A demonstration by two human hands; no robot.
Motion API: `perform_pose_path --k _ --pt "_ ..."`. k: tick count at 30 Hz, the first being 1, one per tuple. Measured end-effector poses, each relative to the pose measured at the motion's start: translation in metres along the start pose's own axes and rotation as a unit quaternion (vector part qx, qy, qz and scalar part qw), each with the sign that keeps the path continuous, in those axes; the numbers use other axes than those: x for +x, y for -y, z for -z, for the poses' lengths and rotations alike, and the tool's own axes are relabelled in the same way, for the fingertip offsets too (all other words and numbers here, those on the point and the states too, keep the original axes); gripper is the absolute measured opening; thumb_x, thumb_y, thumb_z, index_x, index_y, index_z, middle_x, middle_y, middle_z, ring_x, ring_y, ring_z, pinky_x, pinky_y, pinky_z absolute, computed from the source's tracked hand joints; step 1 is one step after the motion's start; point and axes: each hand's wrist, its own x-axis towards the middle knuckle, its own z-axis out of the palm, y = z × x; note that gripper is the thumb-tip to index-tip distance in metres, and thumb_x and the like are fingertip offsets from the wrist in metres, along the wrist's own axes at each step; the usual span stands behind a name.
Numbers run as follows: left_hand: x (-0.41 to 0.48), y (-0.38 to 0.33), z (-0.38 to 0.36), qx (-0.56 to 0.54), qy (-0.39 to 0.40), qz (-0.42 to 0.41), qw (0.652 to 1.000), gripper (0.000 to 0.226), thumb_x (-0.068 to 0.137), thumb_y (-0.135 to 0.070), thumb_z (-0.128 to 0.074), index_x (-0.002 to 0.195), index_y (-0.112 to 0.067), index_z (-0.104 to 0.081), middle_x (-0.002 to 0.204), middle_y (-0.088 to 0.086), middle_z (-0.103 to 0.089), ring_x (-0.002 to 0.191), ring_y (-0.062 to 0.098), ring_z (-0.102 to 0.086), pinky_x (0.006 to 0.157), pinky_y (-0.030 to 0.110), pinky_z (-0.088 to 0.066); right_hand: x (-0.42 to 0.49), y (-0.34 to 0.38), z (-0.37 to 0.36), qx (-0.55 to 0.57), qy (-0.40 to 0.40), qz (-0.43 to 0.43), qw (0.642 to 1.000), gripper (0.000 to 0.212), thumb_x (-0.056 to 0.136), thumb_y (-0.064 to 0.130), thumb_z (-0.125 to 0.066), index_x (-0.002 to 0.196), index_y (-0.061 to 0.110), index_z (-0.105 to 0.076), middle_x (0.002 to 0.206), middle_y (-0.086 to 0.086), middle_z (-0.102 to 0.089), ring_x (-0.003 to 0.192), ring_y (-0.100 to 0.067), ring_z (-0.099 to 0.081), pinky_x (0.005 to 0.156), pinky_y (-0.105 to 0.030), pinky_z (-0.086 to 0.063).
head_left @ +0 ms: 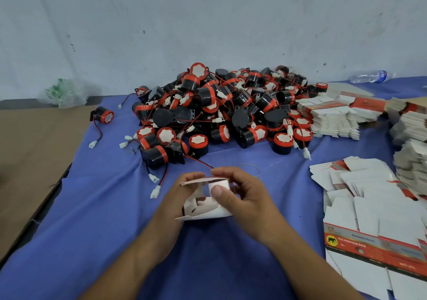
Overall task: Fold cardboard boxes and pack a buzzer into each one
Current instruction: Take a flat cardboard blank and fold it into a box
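I see the left hand [182, 195] and right hand [245, 191] just above the blue bench [111, 207]. Both hold one half-folded white box [205, 207], fingers [227, 173] curled round it. The buzzer pile [219, 110] sits behind, flat boxes [369, 209] on the right.

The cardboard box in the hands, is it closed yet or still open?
Still open: the cardboard box is partly formed, top flap lifted, held by left hand and right hand.
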Motion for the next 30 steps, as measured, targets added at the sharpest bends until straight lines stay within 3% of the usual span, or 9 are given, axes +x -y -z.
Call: perform_pose_path --k 3,7,12,15,17,20,23,26,30 --pt "-0.006 0.004 -0.005 -0.049 0.034 -0.005 0.998 0.048 0.091 -0.055 -0.046 0.13 -0.027 -0.056 0.131 0.01 -0.062 0.124 0.035 -0.055 0.106 0.049 -0.043 0.001 0.0 0.004 0.017 -0.05 0.016 0.998 0.024 0.082 0.036 -0.075 0.102 0.023 -0.069 0.075 0.019 -0.068 0.063 0.004 -0.062 0.059 -0.009 -0.046" --pt "-0.004 -0.001 -0.011 -0.003 0.049 -0.053 0.997 0.097 0.067 -0.087 -0.055 0.136 -0.02 -0.047 0.137 0.006 -0.054 0.127 0.029 -0.05 0.105 0.043 -0.042 0.002 0.004 0.004 0.032 -0.07 0.016 0.997 0.005 0.094 0.018 -0.067 0.097 0.017 -0.07 0.076 0.018 -0.069 0.065 0.006 -0.062 0.058 -0.008 -0.045" --pt "-0.006 -0.005 -0.011 0.104 -0.017 -0.112 0.988 0.038 0.092 -0.044 -0.05 0.121 -0.022 -0.061 0.116 -0.006 -0.066 0.108 0.016 -0.062 0.088 0.029 -0.053 -0.001 -0.001 -0.004 -0.012 -0.032 0.01 0.999 0.033 0.093 0.053 -0.052 0.109 0.03 -0.069 0.101 0.008 -0.072 0.089 -0.002 -0.066 0.074 -0.019 -0.05" --pt "-0.003 -0.006 -0.006 0.089 -0.077 -0.072 0.99 0.038 0.089 -0.053 -0.05 0.112 -0.028 -0.065 0.103 -0.007 -0.07 0.094 0.013 -0.065 0.084 0.039 -0.055 -0.005 0.003 -0.009 -0.057 0.017 0.056 0.997 0.036 0.097 0.068 -0.034 0.119 0.057 -0.06 0.121 0.022 -0.065 0.116 -0.01 -0.06 0.094 -0.026 -0.049" --pt "0.0 -0.005 -0.003 0.104 -0.095 -0.076 0.987 0.034 0.091 -0.057 -0.051 0.111 -0.033 -0.065 0.101 -0.01 -0.07 0.09 0.009 -0.065 0.079 0.031 -0.054 -0.004 0.003 -0.01 -0.071 0.024 0.049 0.996 0.031 0.096 0.067 -0.038 0.12 0.062 -0.056 0.123 0.02 -0.064 0.116 -0.012 -0.06 0.099 -0.034 -0.049" --pt "-0.006 -0.002 -0.003 0.128 -0.12 -0.069 0.982 0.048 0.086 -0.073 -0.037 0.116 -0.042 -0.058 0.107 -0.019 -0.067 0.096 0.0 -0.063 0.076 0.015 -0.049 -0.004 -0.004 -0.01 -0.085 0.026 0.019 0.996 0.03 0.089 0.055 -0.057 0.119 0.057 -0.057 0.118 0.016 -0.065 0.109 -0.011 -0.062 0.094 -0.036 -0.053" --pt "0.001 -0.008 -0.007 0.086 -0.118 -0.085 0.986 0.065 0.09 -0.074 -0.02 0.134 -0.032 -0.042 0.133 -0.018 -0.052 0.122 -0.005 -0.049 0.097 0.012 -0.041 -0.003 -0.006 -0.011 -0.032 -0.021 -0.006 0.999 0.029 0.088 0.039 -0.062 0.117 0.042 -0.064 0.109 0.017 -0.069 0.094 -0.003 -0.066 0.079 -0.022 -0.054" --pt "-0.006 -0.005 -0.005 0.139 -0.075 -0.143 0.977 0.056 0.1 -0.032 -0.046 0.149 -0.015 -0.026 0.157 -0.002 -0.031 0.143 0.012 -0.033 0.115 0.025 -0.03 0.001 -0.004 -0.009 0.035 -0.092 -0.013 0.995 0.021 0.094 0.025 -0.062 0.112 0.034 -0.068 0.103 0.005 -0.072 0.09 -0.015 -0.066 0.074 -0.029 -0.056" --pt "-0.02 0.001 -0.023 0.304 -0.047 -0.177 0.935 0.093 0.074 -0.066 -0.065 0.145 -0.053 -0.007 0.151 -0.04 -0.014 0.141 -0.012 -0.019 0.108 0.003 -0.021 0.002 -0.002 -0.006 0.12 -0.096 -0.047 0.987 0.021 0.094 0.028 -0.064 0.114 0.031 -0.066 0.11 -0.008 -0.071 0.095 -0.026 -0.066 0.088 -0.054 -0.054"
